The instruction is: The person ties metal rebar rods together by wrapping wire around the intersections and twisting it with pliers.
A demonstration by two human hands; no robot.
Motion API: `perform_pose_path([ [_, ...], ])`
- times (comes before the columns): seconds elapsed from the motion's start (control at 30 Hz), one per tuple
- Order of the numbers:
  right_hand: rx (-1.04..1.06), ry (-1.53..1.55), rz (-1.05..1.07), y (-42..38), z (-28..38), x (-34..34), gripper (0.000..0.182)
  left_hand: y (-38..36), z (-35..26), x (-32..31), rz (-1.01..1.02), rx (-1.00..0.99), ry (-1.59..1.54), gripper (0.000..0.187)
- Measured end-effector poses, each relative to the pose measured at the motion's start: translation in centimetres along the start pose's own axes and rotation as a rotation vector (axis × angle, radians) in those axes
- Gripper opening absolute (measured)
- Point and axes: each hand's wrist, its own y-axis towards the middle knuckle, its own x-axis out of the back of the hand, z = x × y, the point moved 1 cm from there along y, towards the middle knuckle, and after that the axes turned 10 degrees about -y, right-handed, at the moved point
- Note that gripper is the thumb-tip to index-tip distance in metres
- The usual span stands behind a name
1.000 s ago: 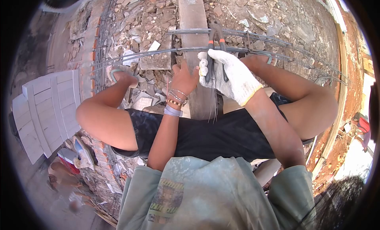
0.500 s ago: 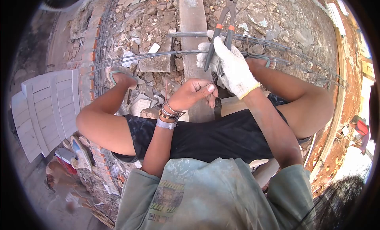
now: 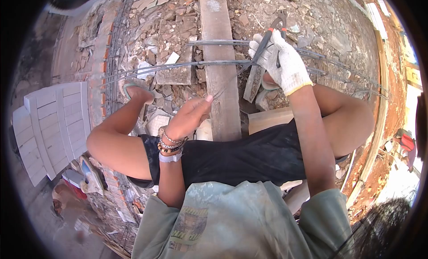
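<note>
My left hand [image 3: 189, 117], bare with bracelets and a watch at the wrist, is closed in a pinch on thin tie wire [image 3: 220, 93] over the wooden plank [image 3: 221, 112]. The wire slants up toward the bars; its far end is hard to make out. My right hand [image 3: 287, 65], in a white knit glove, grips a pair of pincers [image 3: 263, 46] with dark handles and orange bands. Their jaws point up and away from me. Steel bars [image 3: 178, 64] lie across the plank in two bundles, and the pincers' lower handle overlaps the nearer one.
Broken brick and tile rubble [image 3: 178, 25] covers the ground around the plank. A white slatted wooden panel [image 3: 55, 125] stands at the left, beside more long bars [image 3: 117, 40]. My bent legs [image 3: 118, 147] flank the plank. Timber [image 3: 376, 138] runs along the right.
My hands have moved apart: the left toward me and leftward with wire, the right rightward with the pincers. The wire now shows between the left hand and the bars.
</note>
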Motion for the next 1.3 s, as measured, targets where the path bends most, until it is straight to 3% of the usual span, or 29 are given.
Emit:
perform_pose_path([
  [0.1,0.06,0.036,-0.128,1.2,1.2,1.7,0.033,-4.1,-2.0,2.2,-0.012,-0.056,-0.001,0.047],
  [0.17,0.112,0.035,-0.238,0.5,2.0,1.2,0.028,-7.1,-3.4,3.7,-0.141,-0.101,-0.056,0.047],
  [0.3,0.09,-0.117,-0.276,-0.2,0.5,0.4,0.017,-9.9,-6.7,5.8,-0.399,-0.403,-0.23,0.044],
  [0.33,0.04,-0.192,-0.21,-0.8,-0.3,-0.3,0.01,-9.8,-7.8,6.1,-0.414,-0.472,-0.293,0.043],
  [0.4,-0.043,-0.514,-0.092,-2.1,-2.8,-1.6,0.014,-9.5,-9.9,6.3,-0.457,-0.573,-0.34,0.042],
  [0.43,-0.011,-0.625,0.003,-3.0,-5.1,-2.1,0.024,-9.1,-11.0,6.1,-0.486,-0.603,-0.323,0.041],
  [0.47,-0.02,-0.978,0.127,-3.9,-6.1,-2.5,0.035,-8.8,-12.0,6.0,-0.513,-0.632,-0.306,0.04],
  [0.5,0.421,-1.49,0.161,-4.4,-7.5,-2.6,0.043,-8.4,-12.9,6.0,-0.465,-0.64,-0.25,0.038],
  [0.53,0.231,-1.57,0.214,-5.7,-7.4,-4.0,0.048,-8.1,-13.6,6.0,-0.416,-0.646,-0.194,0.037],
  [0.57,0.22,-1.65,0.353,-5.8,-8.0,-4.2,0.047,-7.7,-14.3,6.0,-0.367,-0.653,-0.139,0.037],
  [0.67,0.414,-1.992,0.525,-6.1,-10.3,-3.4,0.052,-5.8,-15.7,6.0,-0.408,-0.639,0.077,0.034],
  [0.77,0.482,-2.177,0.649,-5.5,-11.3,-2.1,0.051,-3.2,-15.0,7.9,-0.337,-0.611,0.074,0.035],
  [0.8,0.61,-2.189,0.632,-5.5,-12.1,-1.3,0.05,-1.7,-13.7,8.8,-0.384,-0.657,0.002,0.032],
  [0.9,0.591,-2.306,0.662,-5.9,-12.3,-0.9,0.034,1.8,-10.4,11.8,-0.507,-0.671,-0.016,0.031],
  [1.03,0.479,-2.367,0.56,-5.2,-14.1,0.2,0.027,2.6,-9.4,11.1,-0.636,-0.538,-0.15,0.035],
  [1.1,0.359,-2.362,0.534,-5.1,-14.2,0.4,0.024,2.3,-9.4,10.1,-0.634,-0.468,-0.246,0.038],
  [1.3,0.17,-2.352,0.496,-5.9,-13.1,0.9,0.023,2.7,-8.2,8.3,-0.468,-0.488,-0.141,0.035],
])
